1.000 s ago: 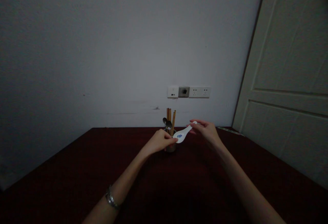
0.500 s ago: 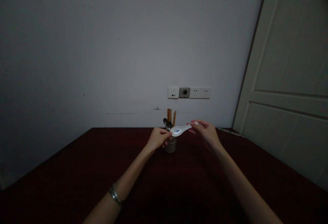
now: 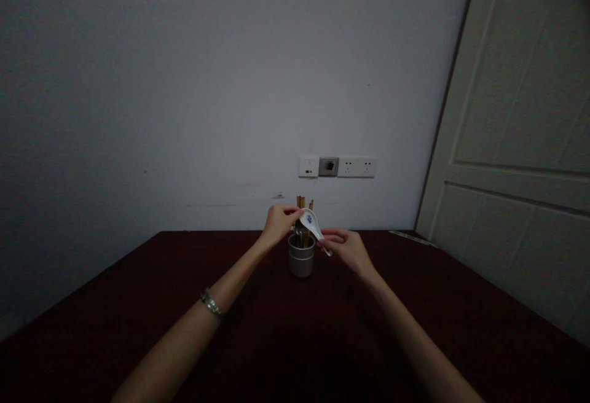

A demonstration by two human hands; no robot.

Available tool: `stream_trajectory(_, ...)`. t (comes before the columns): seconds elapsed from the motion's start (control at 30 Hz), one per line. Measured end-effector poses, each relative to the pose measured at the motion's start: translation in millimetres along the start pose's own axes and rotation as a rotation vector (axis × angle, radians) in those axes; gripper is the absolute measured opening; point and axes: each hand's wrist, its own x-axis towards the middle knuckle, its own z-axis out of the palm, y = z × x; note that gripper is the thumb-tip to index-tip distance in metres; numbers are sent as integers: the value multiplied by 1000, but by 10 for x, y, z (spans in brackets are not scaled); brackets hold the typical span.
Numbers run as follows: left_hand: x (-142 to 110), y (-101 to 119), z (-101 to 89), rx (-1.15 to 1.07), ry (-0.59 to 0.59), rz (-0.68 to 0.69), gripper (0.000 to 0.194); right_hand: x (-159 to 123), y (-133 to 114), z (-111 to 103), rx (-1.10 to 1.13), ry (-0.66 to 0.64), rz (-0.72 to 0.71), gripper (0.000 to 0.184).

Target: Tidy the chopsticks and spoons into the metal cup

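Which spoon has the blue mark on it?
The white spoon, held between the left hand and right hand; the metal spoon behind it, in the cup, shows no blue.

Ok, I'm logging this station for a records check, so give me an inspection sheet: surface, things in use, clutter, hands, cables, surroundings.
Surface: dark red table, dimly lit.
Things in use: white spoon with a blue motif; grey cup, upright, holding chopsticks and metal cutlery.
Clutter: pale strip near the far right edge, too dim to identify.
Hands: left hand pinches the spoon's bowl; right hand grips its handle; bracelet on the left wrist.
Cables: nothing seen.
Surroundings: scuffed pale wall with socket plates; panelled door at right.
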Motion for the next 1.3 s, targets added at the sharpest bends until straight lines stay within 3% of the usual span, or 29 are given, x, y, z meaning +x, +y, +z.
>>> stream_trajectory(0.17,191,35,-41,162,0,202,20,16,164,54,38,-12,24,29)
stream_trajectory(0.37,354,19,-77,309,75,325,17,156,413,-113,96,100,91,33)
stream_trajectory(0.5,407,-70,-34,401,91,368,18,237,754,-112,-48,90,30,60)
stream_trajectory(0.63,407,-155,30,483,75,347,21,277,1085,20,-142,-1,58,97)
stream_trajectory(0.73,388,-189,82,509,53,339,22,315,1204,117,-109,-90,35,109)
stream_trajectory(0.97,329,-268,206,542,1,355,23,353,1296,211,-48,-254,-94,101)
stream_trajectory(1.3,210,-418,335,596,-121,323,25,263,1437,189,-256,-208,-118,90)
